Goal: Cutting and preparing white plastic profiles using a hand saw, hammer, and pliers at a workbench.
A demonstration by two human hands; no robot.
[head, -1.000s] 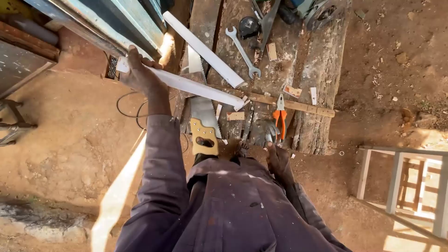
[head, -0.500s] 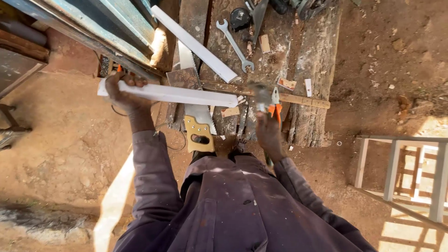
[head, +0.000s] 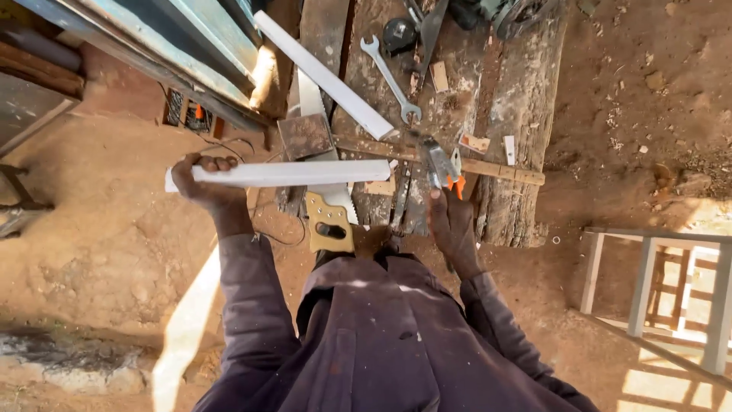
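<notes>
Since a second ago swung the white wood strip [head: 278, 173] level above the desk [head: 526, 114], left hand [head: 204, 177] fingers clamped on its end, right hand [head: 450, 217] fingers closed on a hammer [head: 436, 162] beside the handsaw [head: 329, 217]; positioning stage, steady alignment needed.

Counted on and around the workbench

Two white strips [head: 282, 174] [head: 324, 75], one wrench [head: 389, 78], one handsaw [head: 329, 221], one hammer [head: 435, 160].

No packages, labels, signs or screens appear anywhere in this overhead view of an outdoor workbench (only bare wood, metal tools and red earth are in sight), and nothing printed shows on any surface.
</notes>
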